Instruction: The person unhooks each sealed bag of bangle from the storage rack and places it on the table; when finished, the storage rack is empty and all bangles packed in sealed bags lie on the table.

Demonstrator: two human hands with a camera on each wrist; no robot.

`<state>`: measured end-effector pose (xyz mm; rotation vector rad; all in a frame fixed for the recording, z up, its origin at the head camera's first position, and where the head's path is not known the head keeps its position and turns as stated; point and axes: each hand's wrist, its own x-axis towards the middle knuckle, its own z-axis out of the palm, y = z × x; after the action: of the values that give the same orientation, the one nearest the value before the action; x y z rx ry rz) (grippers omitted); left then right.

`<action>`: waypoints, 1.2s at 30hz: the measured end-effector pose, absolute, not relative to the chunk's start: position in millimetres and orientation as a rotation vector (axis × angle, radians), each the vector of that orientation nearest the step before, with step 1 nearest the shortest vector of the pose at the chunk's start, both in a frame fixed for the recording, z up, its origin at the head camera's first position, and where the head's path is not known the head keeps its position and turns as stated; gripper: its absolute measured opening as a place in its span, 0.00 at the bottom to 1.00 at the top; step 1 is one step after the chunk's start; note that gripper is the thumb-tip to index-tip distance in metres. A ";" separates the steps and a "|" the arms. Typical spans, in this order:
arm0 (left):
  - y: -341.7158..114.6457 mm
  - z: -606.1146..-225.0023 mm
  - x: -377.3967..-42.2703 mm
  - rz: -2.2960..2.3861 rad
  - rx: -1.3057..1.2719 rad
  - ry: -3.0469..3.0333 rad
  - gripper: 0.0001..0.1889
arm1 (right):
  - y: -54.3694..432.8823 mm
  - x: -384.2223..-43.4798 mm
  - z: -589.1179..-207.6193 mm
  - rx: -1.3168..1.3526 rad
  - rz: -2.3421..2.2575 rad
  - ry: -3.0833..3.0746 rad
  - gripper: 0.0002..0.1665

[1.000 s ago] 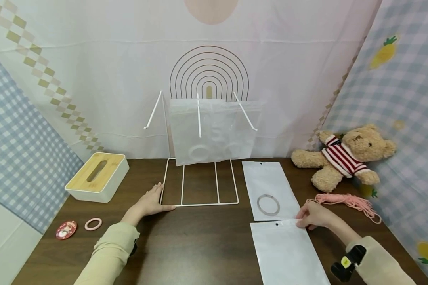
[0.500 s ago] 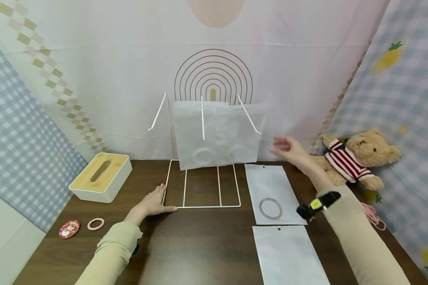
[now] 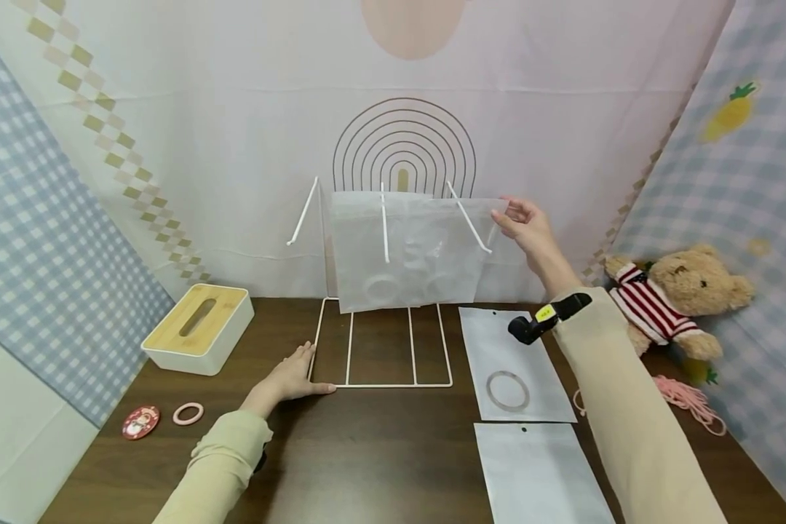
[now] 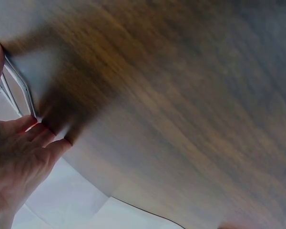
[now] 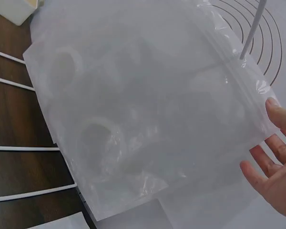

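Observation:
A white wire display rack [image 3: 386,386] stands at the back of the table. Two frosted zip bags hang side by side, overlapping, on its middle and right hooks. My left hand [image 3: 291,377] rests at the front left corner of the rack's base, thumb along the front wire, fingers at the side. With thumb and fingers, my right hand [image 3: 527,229] pinches the upper right corner of the right-hand zip bag [image 3: 461,255]. Round shapes show through both hanging bags, clearest in the right wrist view, such as a ring shape [image 5: 101,138].
Two white zip bags lie flat at right; the farther bag [image 3: 498,335] shows a ring, the nearer bag [image 3: 540,466] is plain. A tissue box [image 3: 199,327], round badge [image 3: 140,422] and pink ring [image 3: 188,414] sit left. A teddy bear [image 3: 675,295] and pink cord [image 3: 688,400] are right.
My right hand has left the top edge of the nearer flat bag and risen to the hanging bag's corner, which it now pinches. The left hand has stayed on the rack's base.

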<state>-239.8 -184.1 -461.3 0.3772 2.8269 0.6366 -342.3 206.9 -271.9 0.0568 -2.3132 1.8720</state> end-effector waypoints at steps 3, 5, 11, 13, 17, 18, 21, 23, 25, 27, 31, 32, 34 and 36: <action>-183.5 -461.5 -239.3 0.634 0.378 2.830 0.52 | 210.4 -337.9 -273.5 0.071 1.896 -2.270 0.17; -183.5 -460.8 -238.4 0.627 0.380 2.836 0.52 | 213.5 -334.0 -274.5 0.131 1.941 -2.222 0.08; -182.7 -457.2 -236.6 0.619 0.388 2.830 0.52 | 221.0 -317.1 -272.1 0.319 1.959 -2.220 0.03; -182.5 -456.3 -235.9 0.618 0.393 2.831 0.52 | 223.3 -310.7 -270.1 0.334 1.949 -2.243 0.03; -182.5 -456.5 -235.0 0.614 0.391 2.835 0.52 | 227.6 -298.9 -265.9 0.317 1.912 -2.309 0.03; -182.5 -456.8 -235.0 0.611 0.391 2.836 0.52 | 228.3 -296.4 -265.1 0.305 1.895 -2.326 0.04; -182.8 -458.7 -236.0 0.605 0.394 2.836 0.52 | 229.5 -289.8 -263.2 0.259 1.841 -2.377 0.09; -183.1 -459.8 -236.2 0.603 0.392 2.836 0.52 | 230.1 -285.5 -262.2 0.240 1.815 -2.409 0.12; -183.3 -460.2 -236.7 0.606 0.389 2.835 0.52 | 231.6 -280.5 -260.2 0.239 1.825 -2.432 0.12; -183.4 -460.0 -236.9 0.611 0.387 2.833 0.52 | 234.3 -274.8 -258.2 0.251 1.854 -2.448 0.11; -184.5 -460.6 -237.4 0.619 0.392 2.829 0.52 | 240.2 -263.7 -255.0 0.274 1.927 -2.452 0.07; -184.7 -460.7 -237.3 0.619 0.393 2.828 0.52 | 241.4 -261.1 -254.9 0.284 1.948 -2.442 0.06; -184.9 -461.1 -237.5 0.617 0.395 2.830 0.52 | 243.7 -256.2 -255.4 0.306 1.994 -2.413 0.03; -184.7 -461.3 -238.1 0.608 0.399 2.832 0.52 | 246.3 -251.3 -256.6 0.338 2.050 -2.370 0.03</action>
<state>-238.1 -184.7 -461.3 0.3986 2.8322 0.6079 -251.3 246.3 -256.6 0.3379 -2.3698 2.0501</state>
